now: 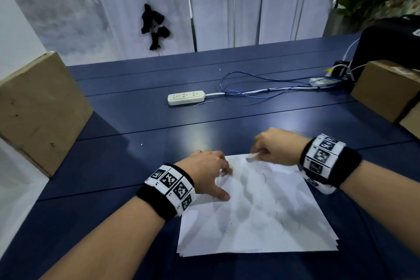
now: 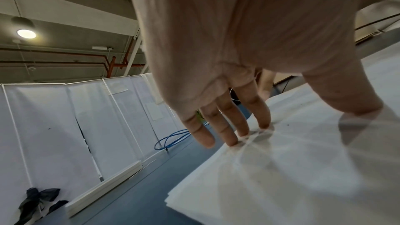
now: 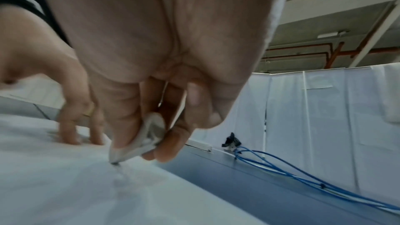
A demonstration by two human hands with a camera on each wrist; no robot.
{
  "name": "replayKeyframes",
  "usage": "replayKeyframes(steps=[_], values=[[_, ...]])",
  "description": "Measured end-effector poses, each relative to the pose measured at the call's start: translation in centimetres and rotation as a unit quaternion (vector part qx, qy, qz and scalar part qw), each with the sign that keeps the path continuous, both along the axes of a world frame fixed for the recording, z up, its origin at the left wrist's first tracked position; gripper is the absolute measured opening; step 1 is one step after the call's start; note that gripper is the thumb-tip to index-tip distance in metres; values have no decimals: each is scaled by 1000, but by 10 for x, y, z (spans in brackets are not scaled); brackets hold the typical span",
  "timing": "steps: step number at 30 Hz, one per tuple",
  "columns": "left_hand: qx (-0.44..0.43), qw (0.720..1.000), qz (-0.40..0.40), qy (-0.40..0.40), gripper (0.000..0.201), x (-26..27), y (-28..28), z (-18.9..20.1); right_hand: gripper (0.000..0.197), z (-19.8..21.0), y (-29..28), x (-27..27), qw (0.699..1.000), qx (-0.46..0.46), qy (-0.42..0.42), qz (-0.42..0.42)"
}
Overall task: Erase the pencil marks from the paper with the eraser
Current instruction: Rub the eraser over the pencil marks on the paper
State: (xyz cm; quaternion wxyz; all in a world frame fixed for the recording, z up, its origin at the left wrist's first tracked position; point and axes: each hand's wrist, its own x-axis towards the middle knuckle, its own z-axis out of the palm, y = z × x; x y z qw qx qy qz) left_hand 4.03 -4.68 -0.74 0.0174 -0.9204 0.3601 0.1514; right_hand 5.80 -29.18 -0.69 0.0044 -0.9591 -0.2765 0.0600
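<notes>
At the twelve o'clock edge of the paper point(image 1: 254, 207), which lies on the blue table point(image 1: 136, 166) directly before the person, the right hand point(image 1: 279, 145) pinches a small white eraser point(image 3: 138, 143) between thumb and curled fingers, its grey-smudged tip touching the sheet. The left hand point(image 1: 204, 170), at about ten o'clock on the sheet, is spread with straight fingers point(image 2: 242, 122) and the thumb pressing the paper flat; it holds nothing. Faint pencil marks and grey smears show across the middle, so I judge much erasing is left. To rub well here, the strokes should be short and run away from the holding hand, since near an edge the sheet, already rippling under the fingertips, may crease or tear.
</notes>
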Motion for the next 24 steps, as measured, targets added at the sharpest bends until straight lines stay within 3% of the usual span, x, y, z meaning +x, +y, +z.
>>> replayKeyframes(steps=[4, 10, 13, 17, 19, 24], values=[[9, 1000, -6, 4, 72, -2, -1, 1, 21, 1, -4, -31, 983, 62, 147, 88], [9, 1000, 6, 5, 69, -7, -4, 3, 28, 4, -2, 8, 1000, -4, -1, -10], [13, 1000, 18, -9, 67, -8, -7, 0, 31, 2, -6, -2, 999, 32, 16, 31], [22, 999, 13, -22, 66, -5, -11, -2, 25, 2, -7, -26, 985, 69, 132, 89], [22, 999, 10, -23, 65, -4, -13, -3, 21, 4, -5, -14, 991, 44, 104, 76], [10, 1000, 4, -12, 59, -4, -13, -5, 33, 2, -3, 8, 1000, 15, 9, 8]])
